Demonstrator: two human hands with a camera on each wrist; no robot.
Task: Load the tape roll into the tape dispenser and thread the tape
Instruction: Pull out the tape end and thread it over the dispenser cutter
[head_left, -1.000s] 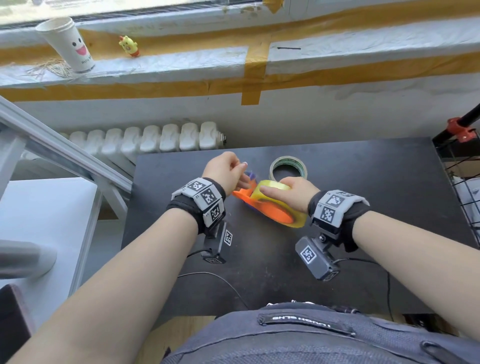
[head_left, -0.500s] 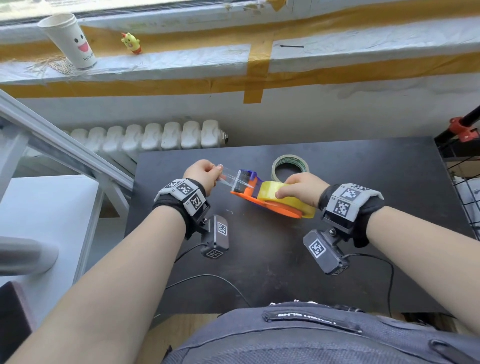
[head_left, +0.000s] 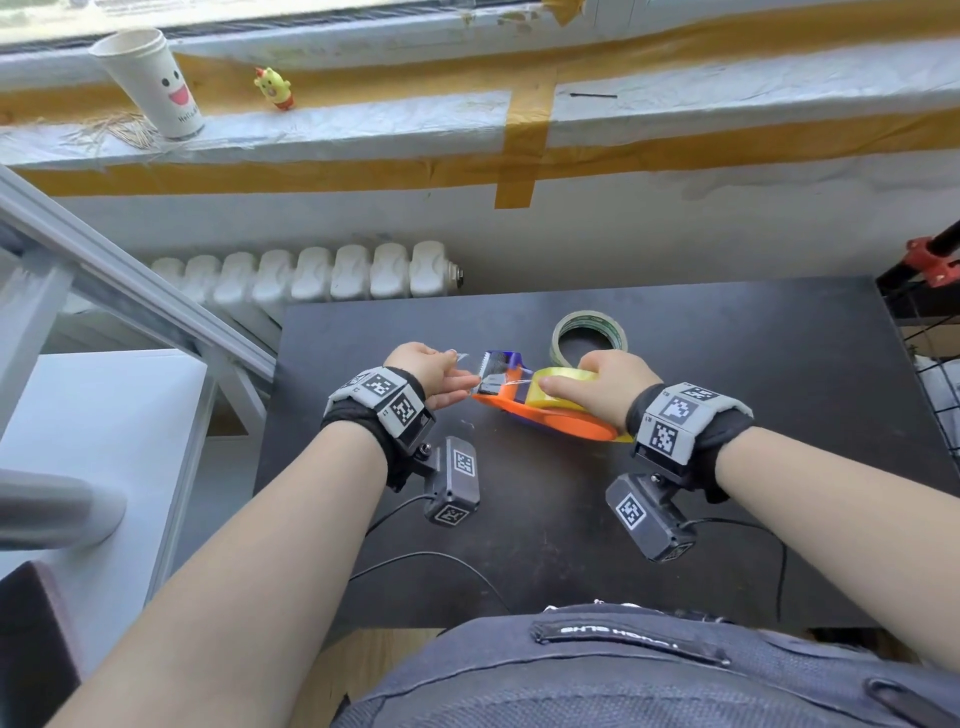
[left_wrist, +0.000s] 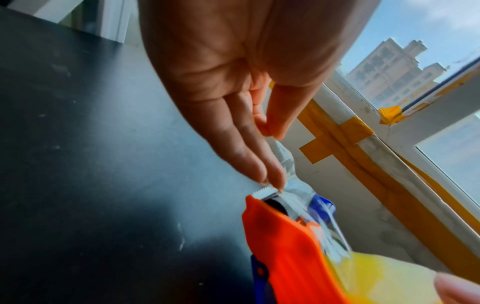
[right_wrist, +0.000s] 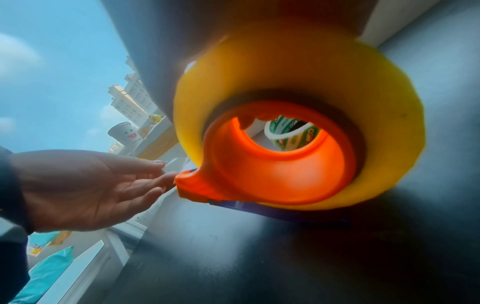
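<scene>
An orange tape dispenser (head_left: 550, 418) lies on the black table (head_left: 727, 364) with a yellow tape roll (head_left: 561, 379) on its hub. My right hand (head_left: 571, 387) grips the roll from above. My left hand (head_left: 457, 371) pinches the clear tape end (head_left: 464, 357) between thumb and forefinger just left of the dispenser's mouth. In the left wrist view the pinch of the left hand (left_wrist: 270, 131) shows, the tape strip (left_wrist: 288, 164) runs over the serrated blade (left_wrist: 262, 192), and two straight fingers (left_wrist: 257, 164) touch that blade. The roll (right_wrist: 389, 102) surrounds the orange hub (right_wrist: 259, 174).
A second, nearly used tape roll (head_left: 589, 338) lies on the table just behind the dispenser. Cables (head_left: 415, 558) trail across the near table. A paper cup (head_left: 150, 83) and a small yellow toy (head_left: 272, 85) stand on the windowsill. A wire rack (head_left: 935, 374) borders the table's right edge.
My left hand drew the clear tape out leftward from the dispenser's mouth, then came back a little toward the blade. My right hand stayed on the roll.
</scene>
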